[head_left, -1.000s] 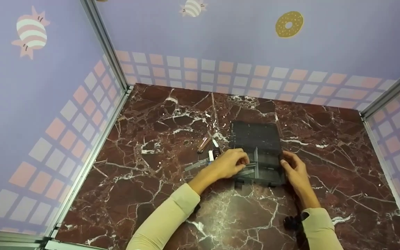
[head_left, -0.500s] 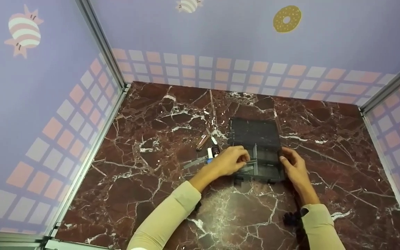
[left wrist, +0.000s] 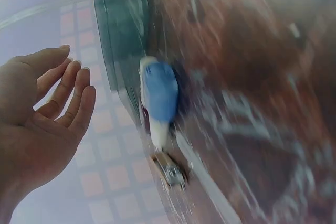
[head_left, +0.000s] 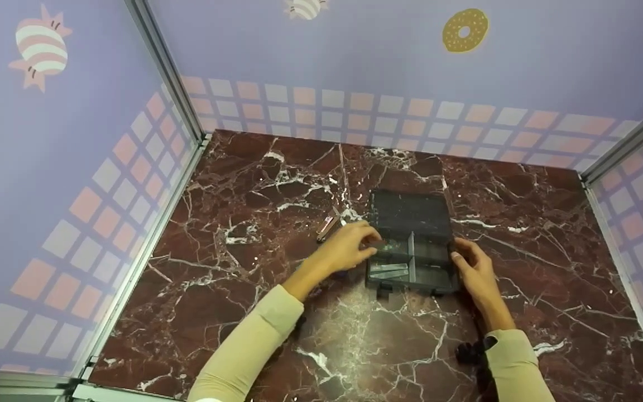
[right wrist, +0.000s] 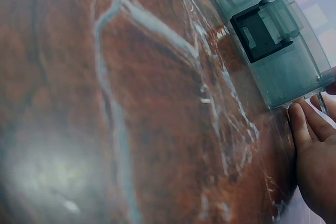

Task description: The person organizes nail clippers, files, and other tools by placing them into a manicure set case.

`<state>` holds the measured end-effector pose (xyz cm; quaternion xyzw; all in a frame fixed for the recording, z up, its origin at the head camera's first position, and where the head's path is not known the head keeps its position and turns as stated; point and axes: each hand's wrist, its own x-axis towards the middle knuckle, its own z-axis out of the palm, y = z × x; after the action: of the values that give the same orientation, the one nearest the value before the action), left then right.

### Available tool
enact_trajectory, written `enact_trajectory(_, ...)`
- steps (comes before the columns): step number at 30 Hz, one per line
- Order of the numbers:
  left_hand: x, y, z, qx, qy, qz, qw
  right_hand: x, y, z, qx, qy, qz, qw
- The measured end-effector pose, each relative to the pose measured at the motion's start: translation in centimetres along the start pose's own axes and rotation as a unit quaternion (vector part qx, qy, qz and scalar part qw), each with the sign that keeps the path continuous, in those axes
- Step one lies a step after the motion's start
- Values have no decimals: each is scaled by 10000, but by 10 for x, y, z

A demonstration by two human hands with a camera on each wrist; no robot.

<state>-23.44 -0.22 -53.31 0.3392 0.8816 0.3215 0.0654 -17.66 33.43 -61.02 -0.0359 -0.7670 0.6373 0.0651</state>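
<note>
A dark translucent plastic compartment box [head_left: 411, 240] lies on the marbled tabletop with its lid folded back on the far side. Thin clear strips [head_left: 388, 271] rest in its near left compartment. My right hand [head_left: 476, 267] holds the box's right wall; in the right wrist view its fingertips meet a corner beside a black latch [right wrist: 260, 32]. At the box's left edge is my left hand [head_left: 346, 248], fingers loosely bent and nothing between them. Below it in the left wrist view, blurred, lies a small blue bottle with a white end [left wrist: 160, 95].
Left of the box lies a brown, knife-like item [head_left: 328, 226], partly behind my left hand. A clear strip [left wrist: 205, 182] lies on the tabletop in the left wrist view. Patterned lilac walls [head_left: 355, 56] surround the table's back and sides.
My left hand has left the near left compartment and moved up and left to the box's edge, uncovering the strips and covering the small bottles. My right hand stays on the box.
</note>
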Motion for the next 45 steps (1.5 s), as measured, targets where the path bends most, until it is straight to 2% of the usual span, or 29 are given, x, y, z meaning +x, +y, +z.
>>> enact_trajectory(8,-18,-27,-18,-184,82,-206,9996,0,0,1,12,0,-1,10000)
enact_trajectory(12,-30,-40,-23,-42,82,-364,9993,0,0,1,-29,42,-17,10000)
enact_trajectory(17,-43,-53,-28,10,131,-596,9981,1,-1,1,-17,41,-6,10000)
enact_trajectory(21,-51,-61,-31,-137,170,-678,9975,3,-1,0,-16,9,6,10000)
enact_trajectory(26,-63,-71,-29,-203,175,-817,9963,2,0,0,-77,-67,66,9999)
enact_trajectory(33,-71,-78,-25,-177,247,-783,9965,0,0,0,-9,-24,40,10000)
enact_trajectory(39,-74,-80,-24,-155,184,-992,9948,1,2,0,-63,-7,12,10000)
enact_trajectory(45,-75,-82,-21,-91,137,-1044,9944,-1,0,0,6,-35,57,10000)
